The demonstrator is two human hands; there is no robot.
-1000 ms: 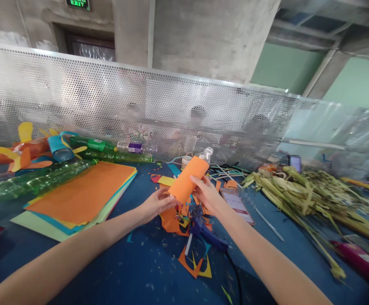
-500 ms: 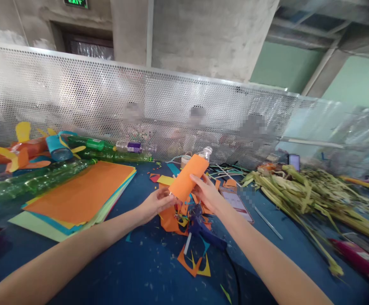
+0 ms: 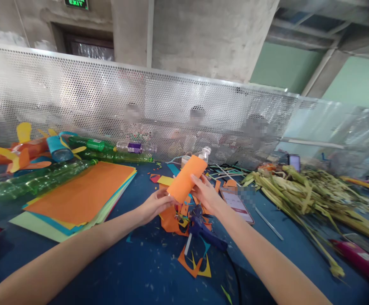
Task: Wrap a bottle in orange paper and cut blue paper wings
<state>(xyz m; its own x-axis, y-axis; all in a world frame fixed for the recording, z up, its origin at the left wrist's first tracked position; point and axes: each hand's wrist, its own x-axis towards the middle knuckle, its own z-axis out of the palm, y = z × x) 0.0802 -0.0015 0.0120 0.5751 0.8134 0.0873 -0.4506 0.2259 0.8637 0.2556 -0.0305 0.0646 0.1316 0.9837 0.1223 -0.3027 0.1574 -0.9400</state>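
Note:
A small clear plastic bottle wrapped in orange paper is held tilted above the table, its neck up and to the right. My left hand grips its lower end. Around the right side of the wrap, my right hand is closed with the fingers partly hidden behind it. Below the hands lie orange, yellow and blue paper scraps. A dark blue glue gun rests among them, a white glue stick at its rear and a black cord running toward me.
To the left lies a stack of coloured paper, with green plastic bottles and paper-covered bottle models behind. A phone lies right of the scraps. Dried plant stalks cover the right side. A perforated metal panel borders the back.
The wrapped bottle has shifted very slightly to the left in my hands. Both hands keep their hold, and the things on the table stay in place.

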